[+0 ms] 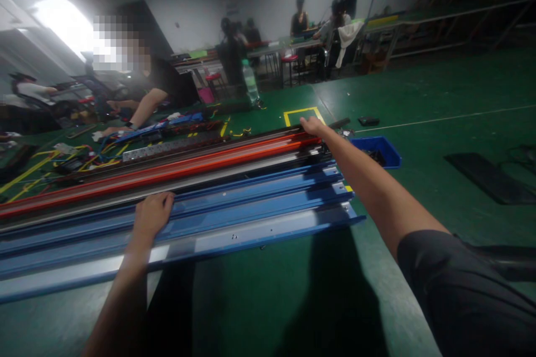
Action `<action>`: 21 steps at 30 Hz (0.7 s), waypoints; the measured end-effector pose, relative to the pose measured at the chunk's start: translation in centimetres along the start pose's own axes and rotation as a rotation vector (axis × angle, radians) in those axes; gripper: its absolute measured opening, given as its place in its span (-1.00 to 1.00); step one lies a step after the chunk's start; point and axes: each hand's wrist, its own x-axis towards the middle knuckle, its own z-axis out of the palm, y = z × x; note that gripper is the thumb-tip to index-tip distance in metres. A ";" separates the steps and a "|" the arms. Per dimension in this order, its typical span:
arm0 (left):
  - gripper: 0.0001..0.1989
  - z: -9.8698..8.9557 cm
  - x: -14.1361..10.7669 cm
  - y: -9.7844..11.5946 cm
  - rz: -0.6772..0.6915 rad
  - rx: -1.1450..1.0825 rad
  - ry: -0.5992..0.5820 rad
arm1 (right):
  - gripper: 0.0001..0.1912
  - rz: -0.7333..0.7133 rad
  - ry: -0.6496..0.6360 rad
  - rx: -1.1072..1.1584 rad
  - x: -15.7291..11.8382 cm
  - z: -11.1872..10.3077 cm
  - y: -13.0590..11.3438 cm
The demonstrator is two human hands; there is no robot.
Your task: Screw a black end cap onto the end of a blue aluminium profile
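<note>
Several long blue metal channel rails (pixel 268 209) lie side by side across the green table, nearest to me. Beyond them run orange rails (pixel 234 152), and past those a dark rail (pixel 259 136). My left hand (pixel 153 213) rests on the blue rails, its fingers curled over the edge of the farthest one. With the arm stretched forward, my right hand (pixel 312 125) is closed around the dark rail near its right end. Some of its fingers are hidden behind that rail.
Right of the rail ends sits a blue bin (pixel 387 152) holding dark parts. A plastic bottle (pixel 250 82) stands beyond the rails. Wiring (pixel 90 159) lies at the left, where a co-worker's arm (pixel 148 106) reaches over the table. A black flat object (pixel 488 175) lies at right.
</note>
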 end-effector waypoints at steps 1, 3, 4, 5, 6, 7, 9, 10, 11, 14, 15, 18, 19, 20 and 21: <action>-0.43 0.0 0.0 0.0 0.002 -0.002 0.000 | -0.59 -0.034 0.041 0.006 -0.5 0.0 -0.5; -0.44 -0.1 0.0 0.1 0.006 -0.008 0.006 | -0.58 -0.139 0.117 0.022 -1.9 0.3 -2.0; -0.44 -0.1 0.0 0.1 0.007 -0.011 0.012 | -0.60 -0.218 0.130 0.030 -2.9 0.6 -2.8; -0.44 -0.1 -0.1 0.2 0.009 -0.015 0.018 | -0.63 -0.306 0.129 0.037 -4.1 1.0 -3.7; -0.44 -0.2 -0.1 0.2 0.010 -0.020 0.024 | -0.68 -0.407 0.105 0.042 -5.6 1.4 -4.6; -0.44 -0.2 -0.1 0.2 0.012 -0.025 0.029 | -0.72 -0.508 0.063 0.044 -7.3 1.9 -5.4; -0.44 -0.2 -0.1 0.3 0.016 -0.038 0.033 | -0.77 -0.745 -0.088 0.037 -11.2 3.0 -6.6; -0.44 -0.2 -0.2 0.3 0.018 -0.044 0.035 | -0.73 -0.961 -0.210 0.015 -13.2 3.5 -6.9; -0.44 -0.2 -0.2 0.3 0.019 -0.050 0.038 | -0.70 -1.118 -0.304 -0.021 -15.1 3.8 -7.1; -0.46 -0.3 -0.2 0.3 0.017 -0.061 0.051 | -0.67 -1.275 -0.403 -0.126 -19.6 4.2 -6.9; -0.46 -0.3 -0.2 0.3 0.017 -0.061 0.054 | -0.67 -1.274 -0.419 -0.135 -20.7 4.0 -6.7; -0.45 -0.2 -0.2 0.2 0.017 -0.055 0.055 | -0.72 -1.202 -0.348 -0.116 -23.7 3.1 -5.7; -0.45 -0.2 -0.2 0.2 0.017 -0.053 0.050 | -0.74 -1.210 -0.327 -0.114 -24.9 3.0 -5.4; -0.45 -0.1 -0.2 0.1 0.017 -0.052 0.043 | -0.77 -1.248 -0.333 -0.125 -26.1 2.9 -5.1; -0.45 -0.1 -0.2 0.1 0.017 -0.052 0.035 | -0.79 -1.305 -0.337 -0.159 -27.5 3.2 -4.8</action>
